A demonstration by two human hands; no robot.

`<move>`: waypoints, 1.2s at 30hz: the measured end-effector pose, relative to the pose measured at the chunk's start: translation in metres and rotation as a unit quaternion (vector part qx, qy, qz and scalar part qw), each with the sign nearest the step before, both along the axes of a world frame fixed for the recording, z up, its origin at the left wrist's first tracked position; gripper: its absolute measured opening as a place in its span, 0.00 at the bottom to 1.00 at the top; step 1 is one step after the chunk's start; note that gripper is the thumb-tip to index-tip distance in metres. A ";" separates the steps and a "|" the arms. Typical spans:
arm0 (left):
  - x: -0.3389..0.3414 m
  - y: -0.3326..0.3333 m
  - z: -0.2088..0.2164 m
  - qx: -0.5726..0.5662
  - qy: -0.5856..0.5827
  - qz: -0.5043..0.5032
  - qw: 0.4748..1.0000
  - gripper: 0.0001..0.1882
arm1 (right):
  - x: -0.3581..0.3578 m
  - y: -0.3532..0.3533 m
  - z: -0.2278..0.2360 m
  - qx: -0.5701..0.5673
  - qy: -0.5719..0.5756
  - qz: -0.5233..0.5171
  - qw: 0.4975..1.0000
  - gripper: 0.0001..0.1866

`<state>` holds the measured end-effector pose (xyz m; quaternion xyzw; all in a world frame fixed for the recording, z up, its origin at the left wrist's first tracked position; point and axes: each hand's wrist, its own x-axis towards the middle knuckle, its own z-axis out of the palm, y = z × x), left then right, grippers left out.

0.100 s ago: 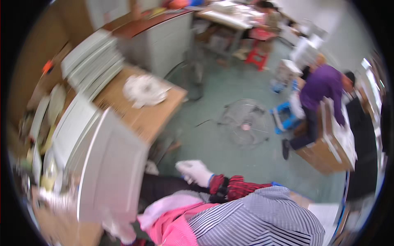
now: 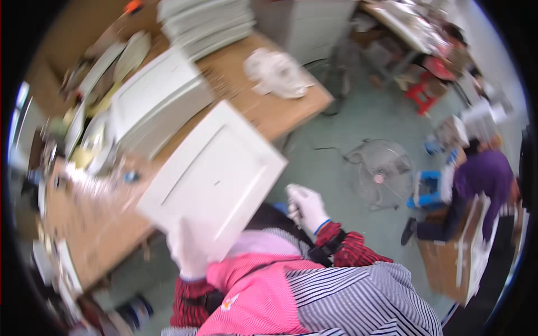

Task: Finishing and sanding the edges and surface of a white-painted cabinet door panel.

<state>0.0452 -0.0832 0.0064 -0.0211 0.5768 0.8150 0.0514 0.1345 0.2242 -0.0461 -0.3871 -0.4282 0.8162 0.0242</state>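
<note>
A white rectangular panel (image 2: 224,162) with a raised border and a small dark mark near its middle is held up in front of me. My left hand (image 2: 186,252), in a white glove, is closed on the panel's lower edge. Right of the panel and apart from it, my right hand (image 2: 311,210), also white-gloved, is curled with its fingers drawn together. Whatever it may hold near the fingertips is too blurred to make out. Behind the panel, a stack of similar white panels (image 2: 154,101) lies on the brown tabletop (image 2: 120,224).
Another tall panel stack (image 2: 207,25) and a crumpled white cloth (image 2: 277,73) rest farther back on the table. A floor fan (image 2: 381,173) stands to the right. Beyond it, a person in purple (image 2: 485,176) leans over a cardboard box (image 2: 448,257). A red stool (image 2: 421,95) is farther off.
My view has swung left, so the room sits farther right. The panel has turned from nearly edge-on upright to a slanted, broad face, still in my left hand. My right hand stays curled.
</note>
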 end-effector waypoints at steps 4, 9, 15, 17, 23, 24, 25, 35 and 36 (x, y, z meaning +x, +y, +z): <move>0.038 -0.007 -0.050 -0.360 -0.025 -0.031 0.932 0.35 | 0.003 0.010 -0.040 0.039 -0.070 -0.084 0.993 0.10; 0.046 0.005 -0.041 -0.066 -0.181 0.066 0.979 0.33 | -0.011 0.018 0.000 0.021 0.048 -0.008 0.999 0.13; 0.041 0.020 -0.059 0.148 -0.266 0.143 0.942 0.31 | -0.060 -0.057 0.066 -0.127 0.132 0.400 0.898 0.21; 0.048 0.009 -0.076 0.218 -0.231 0.118 0.941 0.30 | -0.074 -0.115 0.068 -0.183 0.134 0.481 0.847 0.21; 0.047 0.002 -0.083 0.000 -0.240 0.106 0.965 0.28 | -0.145 -0.175 0.004 -0.114 0.133 0.511 0.842 0.20; 0.043 0.012 -0.061 -0.052 -0.226 0.092 0.968 0.29 | -0.162 -0.167 -0.004 -0.122 0.138 0.496 0.849 0.21; 0.045 0.008 -0.069 -0.037 -0.236 0.104 0.965 0.29 | -0.174 -0.156 -0.012 -0.192 0.140 0.432 0.870 0.21; 0.039 0.010 -0.059 0.143 -0.320 0.174 0.920 0.29 | -0.261 0.046 -0.009 0.117 0.170 0.029 0.978 0.12; 0.038 0.011 -0.059 0.159 -0.321 0.180 0.916 0.29 | -0.250 0.033 -0.002 0.130 0.173 0.061 0.974 0.12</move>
